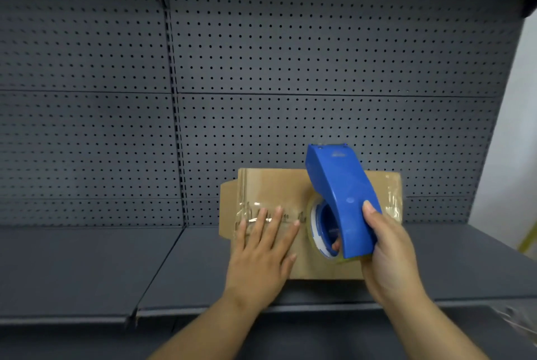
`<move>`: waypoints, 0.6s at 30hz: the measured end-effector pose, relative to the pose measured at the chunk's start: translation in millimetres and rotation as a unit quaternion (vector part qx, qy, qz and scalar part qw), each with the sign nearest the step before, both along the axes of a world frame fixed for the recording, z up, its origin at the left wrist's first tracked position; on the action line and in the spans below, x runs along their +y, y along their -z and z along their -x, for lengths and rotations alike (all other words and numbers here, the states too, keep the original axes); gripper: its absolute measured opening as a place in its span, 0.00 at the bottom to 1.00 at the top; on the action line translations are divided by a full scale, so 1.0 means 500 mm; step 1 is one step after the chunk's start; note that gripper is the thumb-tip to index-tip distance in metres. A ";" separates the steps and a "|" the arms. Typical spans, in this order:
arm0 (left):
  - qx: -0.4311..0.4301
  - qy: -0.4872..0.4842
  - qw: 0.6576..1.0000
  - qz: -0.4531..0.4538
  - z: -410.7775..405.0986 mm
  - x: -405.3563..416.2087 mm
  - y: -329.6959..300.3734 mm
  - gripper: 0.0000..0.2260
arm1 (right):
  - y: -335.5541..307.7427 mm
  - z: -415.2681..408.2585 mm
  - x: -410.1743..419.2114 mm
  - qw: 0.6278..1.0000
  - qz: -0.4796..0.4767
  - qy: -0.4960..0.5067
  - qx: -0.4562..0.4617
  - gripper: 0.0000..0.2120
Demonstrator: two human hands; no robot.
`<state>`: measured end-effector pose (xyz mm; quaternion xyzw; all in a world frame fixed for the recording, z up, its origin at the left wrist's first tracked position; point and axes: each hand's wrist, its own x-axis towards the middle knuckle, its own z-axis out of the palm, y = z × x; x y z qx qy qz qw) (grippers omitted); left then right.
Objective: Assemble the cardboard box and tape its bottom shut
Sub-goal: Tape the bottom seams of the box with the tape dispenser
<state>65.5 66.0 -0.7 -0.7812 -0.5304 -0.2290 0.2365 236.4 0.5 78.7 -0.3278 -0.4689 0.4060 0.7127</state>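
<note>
Cardboard box (270, 194) is seen lying on the dark grey shelf (87, 260), pushed close to the perforated back panel (290, 54), its upturned face crossed by a wrinkled strip of clear tape (255, 214). A narrow flap is seen projecting from the box's left side, and more tape is wrapped over the right-hand corner. The left hand (261, 246) is laid flat on the box's left part, fingers (277, 220) spread wide and pressed on the tape, with nothing held. The blue tape dispenser (341, 199) is gripped by the right hand (389, 255), the fingers being wrapped round its rear end, the thumb on top and one fingertip visible inside the roll's core. The dispenser is tilted, its front end raised toward the back panel and its roll set against the box's right half, so much of that half is hidden.

Room to the rear is closed off by the back panel, which stands just behind the box's far edge. Open shelf is left to the left of the box, beyond a seam between two shelf boards, and a smaller stretch to the right. The near edge of the box is kept back from the shelf's front lip, which is crossed by both forearms. A pale wall (511, 127) is seen at the far right.
</note>
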 end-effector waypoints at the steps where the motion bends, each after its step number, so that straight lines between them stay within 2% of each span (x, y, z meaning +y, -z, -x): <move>1: 0.003 0.000 1.000 0.000 0.004 -0.006 0.018 0.24 | 0.011 0.002 -0.006 1.000 0.003 0.005 -0.007 0.17; 4: 0.003 0.019 1.000 0.004 0.018 -0.025 0.062 0.23 | 0.037 0.020 -0.025 0.999 0.022 0.029 -0.038 0.23; 8: -0.039 0.068 0.997 -0.018 0.029 -0.049 0.057 0.16 | 0.057 0.046 -0.038 0.998 0.032 0.036 -0.052 0.16; 9: -0.074 0.073 0.994 -0.026 0.032 -0.055 0.040 0.13 | 0.058 0.051 -0.041 0.997 0.029 0.037 -0.054 0.14; 11: -0.214 0.074 0.974 0.004 0.034 -0.064 -0.011 0.08 | 0.055 0.061 -0.048 0.997 0.021 0.039 -0.059 0.12; 13: -0.400 0.101 0.910 0.040 0.039 -0.061 -0.078 0.07 | 0.053 0.070 -0.053 0.997 0.018 0.036 -0.067 0.15; 15: -0.539 0.152 0.824 0.083 0.041 -0.058 -0.160 0.11 | 0.052 0.078 -0.059 0.996 0.016 0.036 -0.077 0.17; 17: -0.608 0.207 0.748 0.166 0.039 -0.063 -0.241 0.16 | 0.051 0.084 -0.065 0.995 0.010 0.038 -0.092 0.14; 18: -0.617 0.225 0.723 0.216 0.039 -0.069 -0.274 0.18 | 0.051 0.086 -0.068 0.994 0.006 0.037 -0.101 0.12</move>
